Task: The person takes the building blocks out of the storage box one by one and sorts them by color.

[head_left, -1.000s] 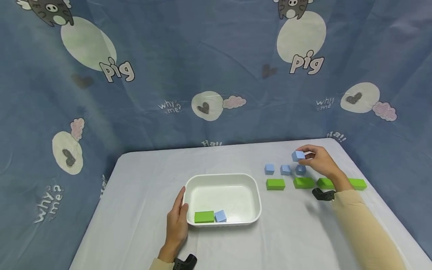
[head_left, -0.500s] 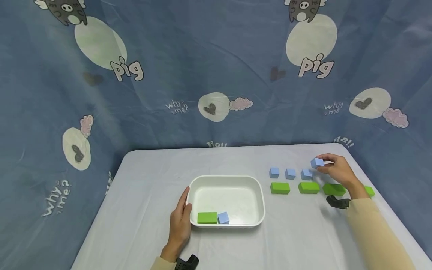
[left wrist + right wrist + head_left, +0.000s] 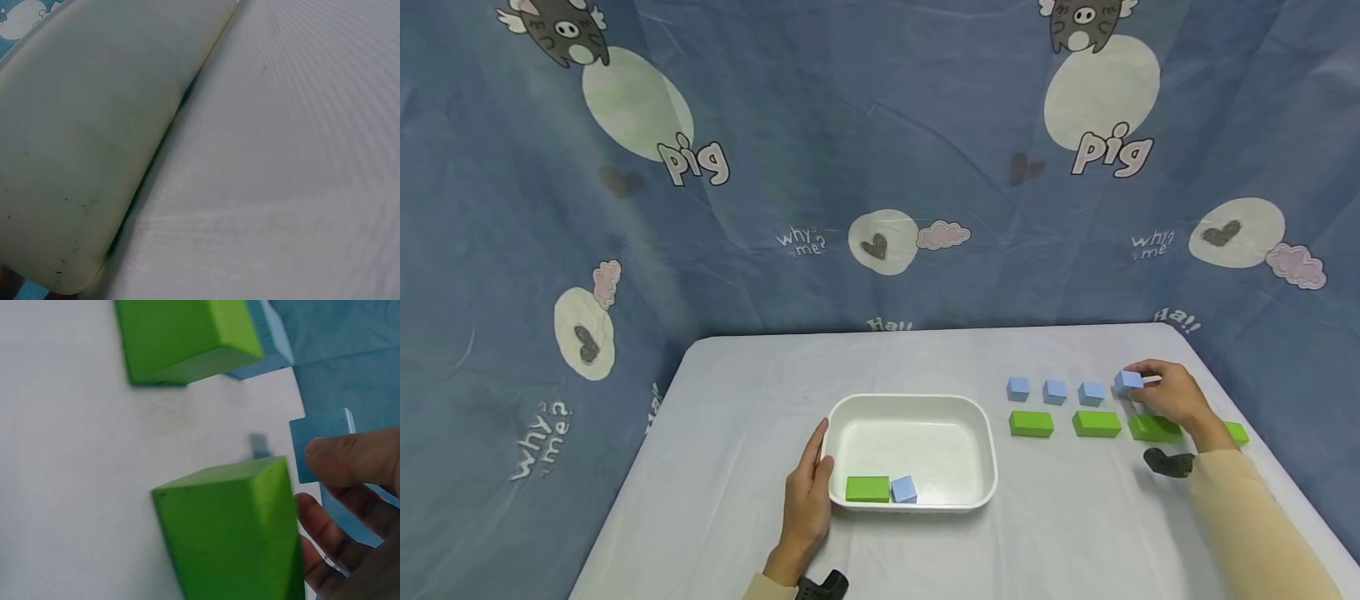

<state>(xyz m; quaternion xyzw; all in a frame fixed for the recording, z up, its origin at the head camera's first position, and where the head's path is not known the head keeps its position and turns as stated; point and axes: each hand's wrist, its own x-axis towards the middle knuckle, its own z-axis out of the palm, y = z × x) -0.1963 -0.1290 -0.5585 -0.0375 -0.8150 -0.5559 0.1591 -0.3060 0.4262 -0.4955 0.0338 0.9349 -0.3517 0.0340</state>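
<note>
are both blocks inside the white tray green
No, the white tray holds one green block and, just to the right of it in the head view, one blue block.

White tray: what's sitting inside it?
The white tray holds one green block and one blue cube, side by side in its near left part. Whatever is directly beneath them is covered, so that can't be seen.

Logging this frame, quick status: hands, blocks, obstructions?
Right hand pinches blue block. Left hand along white tray; inside, green block, second blue block. Three loose blue blocks between right hand and tray.
</note>
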